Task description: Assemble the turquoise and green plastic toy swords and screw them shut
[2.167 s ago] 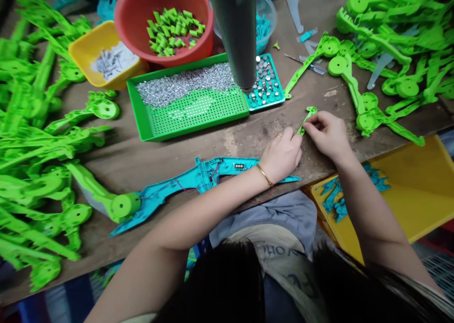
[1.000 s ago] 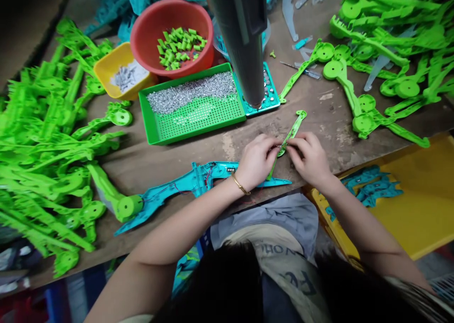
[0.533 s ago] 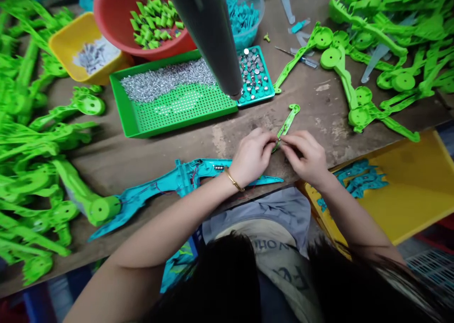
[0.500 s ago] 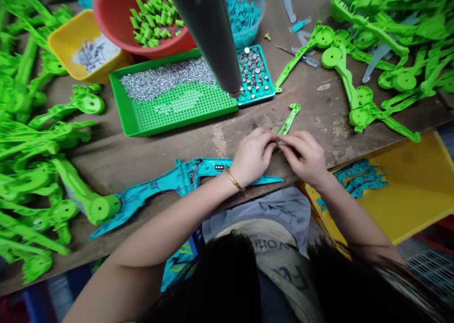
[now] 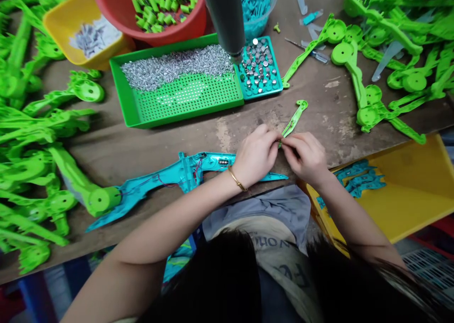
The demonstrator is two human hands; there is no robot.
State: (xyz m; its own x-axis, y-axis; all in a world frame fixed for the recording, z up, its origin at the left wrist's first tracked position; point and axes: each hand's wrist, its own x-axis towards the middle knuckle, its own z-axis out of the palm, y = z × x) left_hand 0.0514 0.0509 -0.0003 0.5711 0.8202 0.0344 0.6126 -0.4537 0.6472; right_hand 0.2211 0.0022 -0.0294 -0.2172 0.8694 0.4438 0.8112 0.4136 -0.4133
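Note:
My left hand and my right hand meet over the table, fingertips pinched together at the near end of a slim green plastic part. The part's hooked far end sticks out beyond my fingers; its near end is mostly covered by them. Whether a smaller piece sits between the fingertips cannot be made out. Under my left wrist, a long blue plastic shell lies on the table, with thin red wires and a small metal spring or contact inside.
A green tray of screws and a small teal tray of metal button-like pieces stand ahead, below a dark hanging tool. Green plastic parts pile up left and right. A yellow bin sits at lower right.
The camera view has shifted slightly, so the trays and parts sit a little differently. Both hands keep their pinch on the green part.

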